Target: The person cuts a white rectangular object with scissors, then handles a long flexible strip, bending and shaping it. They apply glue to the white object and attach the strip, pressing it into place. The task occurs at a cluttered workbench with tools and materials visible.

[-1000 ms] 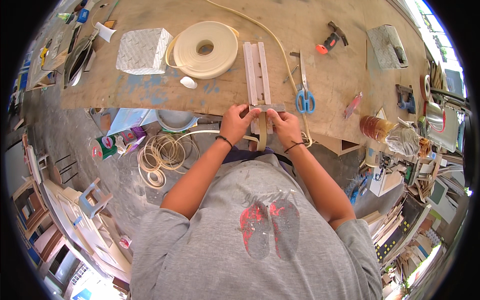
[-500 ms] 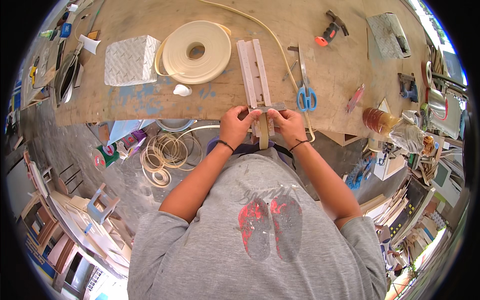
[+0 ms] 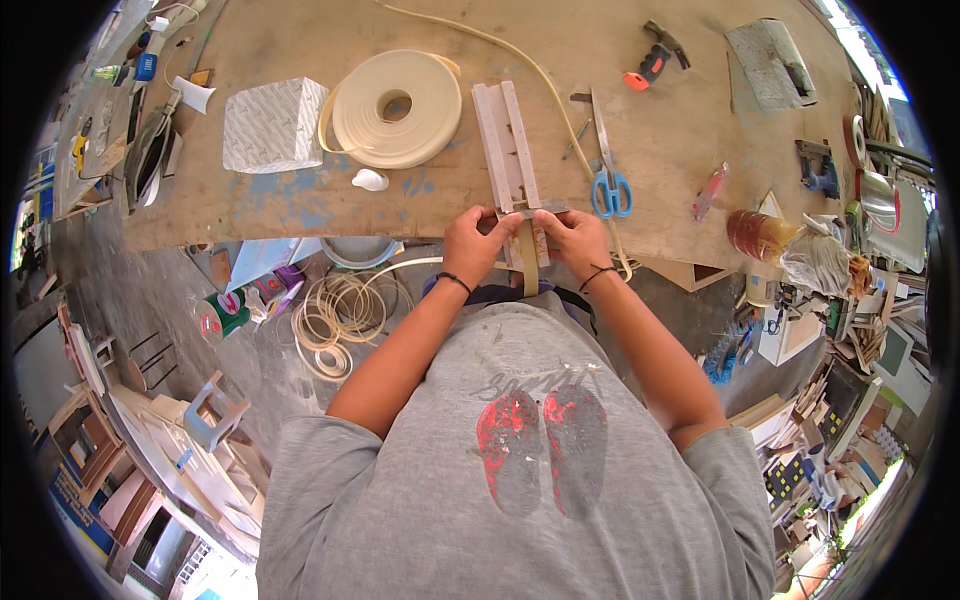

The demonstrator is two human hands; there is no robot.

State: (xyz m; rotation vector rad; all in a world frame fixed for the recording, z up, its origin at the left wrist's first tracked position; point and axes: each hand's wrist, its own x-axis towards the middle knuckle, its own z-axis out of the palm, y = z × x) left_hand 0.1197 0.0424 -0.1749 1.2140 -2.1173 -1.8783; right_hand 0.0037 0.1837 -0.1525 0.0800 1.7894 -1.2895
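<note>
At the table's front edge, my left hand [image 3: 474, 246] and my right hand [image 3: 577, 242] are closed on a flat metal blade [image 3: 546, 209]. Their thumbs press its near face from either side. The blade lies crosswise over a grooved wooden jig [image 3: 492, 130], whose two pale rails run away from me. Below the blade, a narrow edging strip [image 3: 529, 262] passes between my hands toward my shirt. Fingers behind the blade are partly hidden. Blue-handled scissors [image 3: 611, 193] lie just right of the jig.
Left of the jig lies a big roll of cream edging [image 3: 435, 115], beside a wrapped block [image 3: 262, 130] and a small white bottle [image 3: 370, 180]. A hammer [image 3: 655, 65] is at far right. A long strip [image 3: 525, 60] crosses the table; coiled strips [image 3: 335, 315] lie on the floor.
The whole view has shifted slightly. Both hands keep their grip on the blade at the same place on the jig, and the blade's visible face looks a little narrower.
</note>
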